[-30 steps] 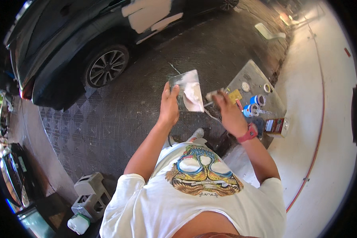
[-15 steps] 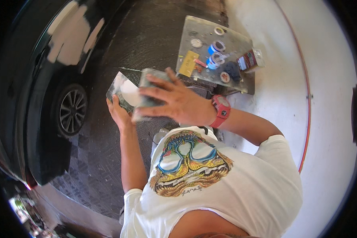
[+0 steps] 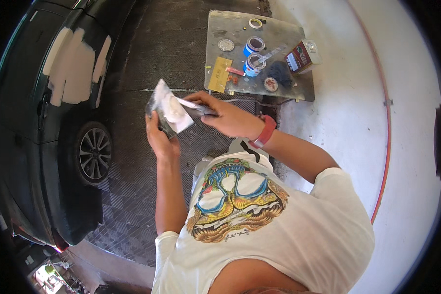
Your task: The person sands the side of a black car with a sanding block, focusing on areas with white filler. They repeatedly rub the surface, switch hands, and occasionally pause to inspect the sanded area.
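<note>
Low metal table (image 3: 220,29) on the dark patterned floor (image 3: 147,206), far right. On it: two blue-rimmed tins (image 3: 253,55), a roll of tape (image 3: 255,23), a round lid (image 3: 226,45), a yellow card (image 3: 219,74), a dark rag (image 3: 281,72), and a rectangular can (image 3: 303,55) at its right edge.

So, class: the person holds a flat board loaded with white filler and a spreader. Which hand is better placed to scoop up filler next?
Right. The right hand grips the spreader, whose blade lies on the white filler. The left hand is busy holding the board from beneath.
</note>
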Demonstrator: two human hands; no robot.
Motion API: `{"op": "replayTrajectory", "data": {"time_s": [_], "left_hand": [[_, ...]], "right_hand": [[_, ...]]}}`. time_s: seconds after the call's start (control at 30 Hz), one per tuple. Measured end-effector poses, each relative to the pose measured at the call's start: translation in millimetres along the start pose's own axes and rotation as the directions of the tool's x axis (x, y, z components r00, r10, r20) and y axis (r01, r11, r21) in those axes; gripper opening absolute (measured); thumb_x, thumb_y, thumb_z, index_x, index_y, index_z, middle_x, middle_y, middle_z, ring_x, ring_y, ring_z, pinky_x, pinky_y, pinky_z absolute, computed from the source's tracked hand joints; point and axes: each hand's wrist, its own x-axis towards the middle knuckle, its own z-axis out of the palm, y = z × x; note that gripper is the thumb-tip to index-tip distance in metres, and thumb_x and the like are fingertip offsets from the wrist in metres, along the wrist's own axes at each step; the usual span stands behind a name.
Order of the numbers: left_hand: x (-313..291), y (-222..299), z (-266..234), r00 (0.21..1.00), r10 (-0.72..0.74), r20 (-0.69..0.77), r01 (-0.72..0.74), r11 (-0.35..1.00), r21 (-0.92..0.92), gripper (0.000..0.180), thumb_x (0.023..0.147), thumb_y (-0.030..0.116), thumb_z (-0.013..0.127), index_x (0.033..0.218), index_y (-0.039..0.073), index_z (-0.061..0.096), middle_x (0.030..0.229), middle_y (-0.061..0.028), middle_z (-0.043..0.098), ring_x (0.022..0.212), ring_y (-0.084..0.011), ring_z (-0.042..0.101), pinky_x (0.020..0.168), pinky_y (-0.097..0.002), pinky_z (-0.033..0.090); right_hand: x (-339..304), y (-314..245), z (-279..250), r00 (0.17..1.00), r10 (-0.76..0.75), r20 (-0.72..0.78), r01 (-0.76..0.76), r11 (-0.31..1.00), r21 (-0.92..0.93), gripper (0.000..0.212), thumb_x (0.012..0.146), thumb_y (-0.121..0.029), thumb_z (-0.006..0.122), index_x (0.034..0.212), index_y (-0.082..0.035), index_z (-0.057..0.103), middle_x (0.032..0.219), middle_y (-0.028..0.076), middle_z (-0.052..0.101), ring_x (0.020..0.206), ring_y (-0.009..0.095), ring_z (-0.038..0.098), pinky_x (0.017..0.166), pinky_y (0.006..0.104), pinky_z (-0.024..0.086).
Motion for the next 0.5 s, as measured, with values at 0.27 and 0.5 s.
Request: {"op": "replayTrajectory", "data": {"time_s": [0.27,0.5], "left_hand": [[35,-37,84,0.980,0.182,-0.087,-0.174,0.980,0.092,0.047,0.109,0.019,0.049,0.150,-0.001,0.043,0.140,-0.0154,0.059,0.128,-0.0262,0.060,0.109,-0.0406,0.049],[40,-78,100,0.928,-0.362,0.091,0.365,0.931,-0.016,0.046,0.107,0.024,0.055,0.146,0.001,0.049,0.129,-0.0142,0.068,0.107,-0.0243,0.072,0.093,-0.0399,0.061]], "right_hand": [[2,-9,-122,0.952,0.247,0.182,-0.219,0.962,-0.160,0.043,0.092,-0.011,0.063,0.133,0.000,0.062,0.116,0.007,0.073,0.108,0.011,0.066,0.095,0.0307,0.053],[22,0,-224,0.963,0.271,0.005,-0.245,0.862,0.444,0.066,0.093,-0.021,0.076,0.145,0.006,0.046,0.130,0.011,0.067,0.119,0.018,0.065,0.103,0.0322,0.051]]}}
